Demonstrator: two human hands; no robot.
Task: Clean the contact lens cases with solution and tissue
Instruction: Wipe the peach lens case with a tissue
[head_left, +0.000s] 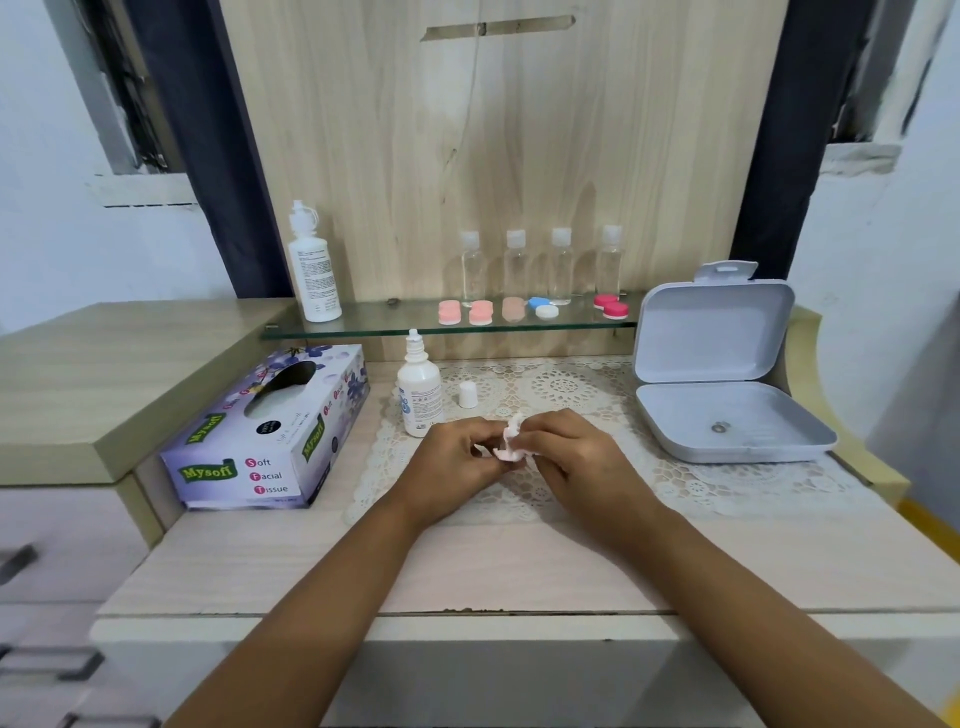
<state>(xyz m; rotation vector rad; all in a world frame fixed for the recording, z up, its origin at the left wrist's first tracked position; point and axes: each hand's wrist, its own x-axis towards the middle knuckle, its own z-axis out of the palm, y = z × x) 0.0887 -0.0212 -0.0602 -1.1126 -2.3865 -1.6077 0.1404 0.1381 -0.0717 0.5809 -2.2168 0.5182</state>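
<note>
2 hands (457, 453) (569, 456) pinch 1 tissue (511, 441); 4 clear bottles (561, 273)

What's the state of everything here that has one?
small solution bottle: upright, uncapped
white cap: off, standing on mat
grey box: lid open
tissue box: opened on top
tissue: crumpled, pinched by left hand and right hand
four clear bottles: upright, capped
lens cases on glass shelf: lids on
</note>
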